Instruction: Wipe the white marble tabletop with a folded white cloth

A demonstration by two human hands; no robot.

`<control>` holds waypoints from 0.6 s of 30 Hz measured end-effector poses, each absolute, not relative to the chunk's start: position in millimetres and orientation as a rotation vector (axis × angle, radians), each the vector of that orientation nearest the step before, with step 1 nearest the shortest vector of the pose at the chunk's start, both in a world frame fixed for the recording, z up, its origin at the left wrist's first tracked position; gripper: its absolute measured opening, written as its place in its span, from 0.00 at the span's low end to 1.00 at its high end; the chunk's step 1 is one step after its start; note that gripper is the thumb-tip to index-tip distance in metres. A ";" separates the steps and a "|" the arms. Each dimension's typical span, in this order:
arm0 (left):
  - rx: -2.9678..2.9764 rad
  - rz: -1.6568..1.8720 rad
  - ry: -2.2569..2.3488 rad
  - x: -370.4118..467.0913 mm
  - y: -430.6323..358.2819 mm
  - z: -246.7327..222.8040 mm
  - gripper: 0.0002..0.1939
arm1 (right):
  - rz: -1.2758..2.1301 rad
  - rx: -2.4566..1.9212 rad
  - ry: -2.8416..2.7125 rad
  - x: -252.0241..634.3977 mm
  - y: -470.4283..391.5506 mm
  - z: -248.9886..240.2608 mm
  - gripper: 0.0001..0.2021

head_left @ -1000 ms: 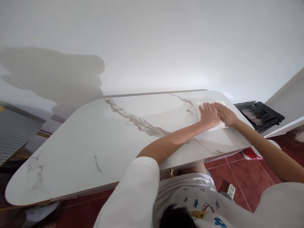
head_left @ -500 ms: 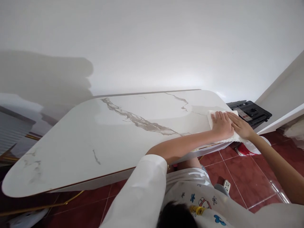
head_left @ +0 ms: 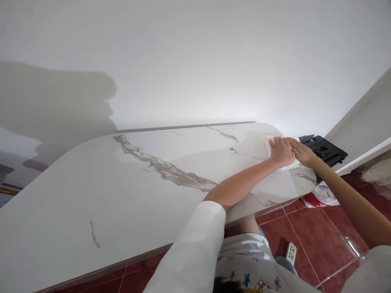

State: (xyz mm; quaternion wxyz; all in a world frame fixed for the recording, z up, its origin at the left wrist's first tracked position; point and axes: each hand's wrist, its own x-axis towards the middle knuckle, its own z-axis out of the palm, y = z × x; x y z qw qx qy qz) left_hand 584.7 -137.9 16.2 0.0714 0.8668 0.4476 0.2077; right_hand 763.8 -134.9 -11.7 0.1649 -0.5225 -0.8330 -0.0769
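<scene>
A white cloth [head_left: 291,165] lies bunched on the far right part of a white marble-patterned tabletop [head_left: 189,158]. My left hand [head_left: 282,151] presses down on it, fingers bent over the cloth against the surface. Close against the left hand, my right hand [head_left: 304,153] bears on the cloth's right side, its fingertips touching the left hand. Most of the cloth is hidden under both hands. The tabletop has rounded corners and grey-brown veins.
A white wall [head_left: 195,61] rises behind the tabletop. Beyond its right end is a black case-like object [head_left: 328,150]. On the red tiled floor [head_left: 324,232] are a red and white bag [head_left: 322,196] and a white power strip [head_left: 291,252].
Both hands and the cloth have moved away from the front right edge, farther back on the tabletop. The view has shifted, showing more of the tabletop's right corner.
</scene>
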 end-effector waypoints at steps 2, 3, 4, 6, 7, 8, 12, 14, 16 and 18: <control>2.601 0.632 1.362 583.9 -119.6 15.5 0.28 | -0.211 -1.499 -2.358 759.8 -116.0 -10.7 0.29; 2.599 0.627 1.369 583.1 -110.3 15.4 0.27 | -0.204 -1.507 -2.349 757.7 -106.3 -10.2 0.28; 2.597 0.619 1.376 582.1 -100.9 15.6 0.27 | -0.196 -1.517 -2.342 755.5 -96.5 -9.6 0.28; 2.595 0.603 1.381 579.5 -82.7 16.2 0.27 | -0.187 -1.543 -2.336 751.5 -77.5 -8.4 0.27; 2.598 0.596 1.377 578.1 -74.0 16.6 0.27 | -0.186 -1.559 -2.330 749.7 -68.4 -7.8 0.27; 2.602 0.591 1.372 576.7 -65.5 17.1 0.27 | -0.187 -1.576 -2.323 747.9 -59.7 -7.2 0.27; 2.609 0.570 1.361 571.4 -34.7 18.0 0.27 | -0.176 -1.617 -2.284 740.4 -28.9 -4.2 0.26; 2.599 0.561 1.365 569.1 -21.1 17.6 0.27 | -0.152 -1.645 -2.271 735.4 -16.3 -2.3 0.26; 2.587 0.546 1.356 566.5 -9.0 16.6 0.27 | -0.125 -1.712 -2.252 729.6 -6.3 -0.3 0.27; 2.578 0.539 1.345 562.9 1.3 15.5 0.27 | -0.118 -1.785 -2.236 722.4 1.1 1.6 0.27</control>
